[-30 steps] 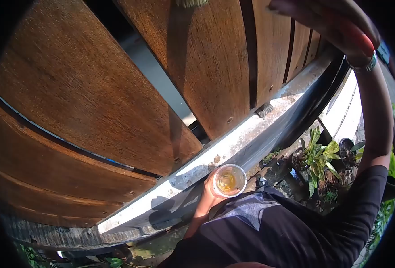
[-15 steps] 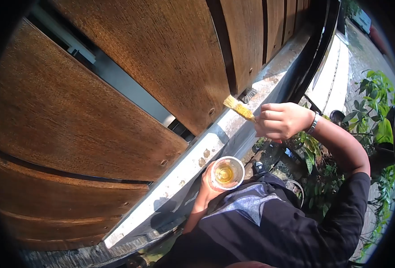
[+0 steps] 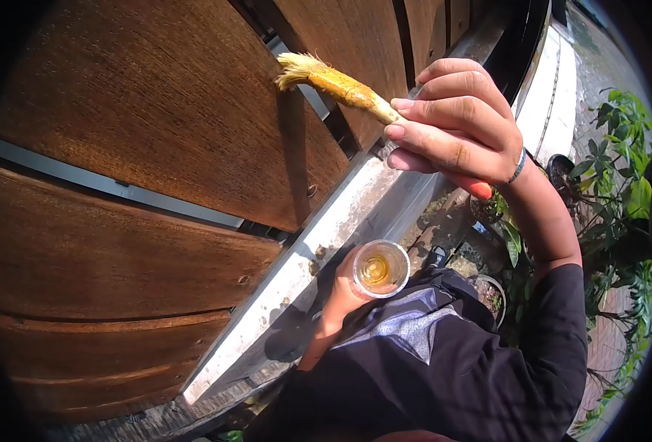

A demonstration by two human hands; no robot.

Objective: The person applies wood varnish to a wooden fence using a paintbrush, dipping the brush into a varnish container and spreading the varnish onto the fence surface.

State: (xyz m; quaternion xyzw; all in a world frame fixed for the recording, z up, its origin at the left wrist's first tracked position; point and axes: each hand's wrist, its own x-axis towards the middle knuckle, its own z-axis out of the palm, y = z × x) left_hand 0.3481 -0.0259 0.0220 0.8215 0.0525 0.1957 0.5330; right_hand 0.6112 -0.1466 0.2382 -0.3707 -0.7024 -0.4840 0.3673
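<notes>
My right hand (image 3: pixel 462 121) grips a paintbrush (image 3: pixel 340 85) by its handle, fingers closed round it. The brush's yellow-stained ferrule and pale, splayed bristles point left, and the bristle tip overlaps a brown wooden plank (image 3: pixel 156 96) in this view. Lower down, my left hand (image 3: pixel 346 289) is wrapped round a clear plastic cup (image 3: pixel 382 269). A shallow amber liquid lies at the bottom of the cup, which is held close to my body. The brush's shadow falls on the plank's lower end.
Wooden planks with narrow gaps fill the left side, above a white concrete ledge (image 3: pixel 348 210) running diagonally. Green potted plants (image 3: pixel 621 147) stand to the right over paving. A shoe (image 3: pixel 438 256) shows below the cup.
My right hand has lifted the brush up and left, from near the ledge to over a plank, closer to the camera. My left hand still holds the cup, and the view has shifted slightly.
</notes>
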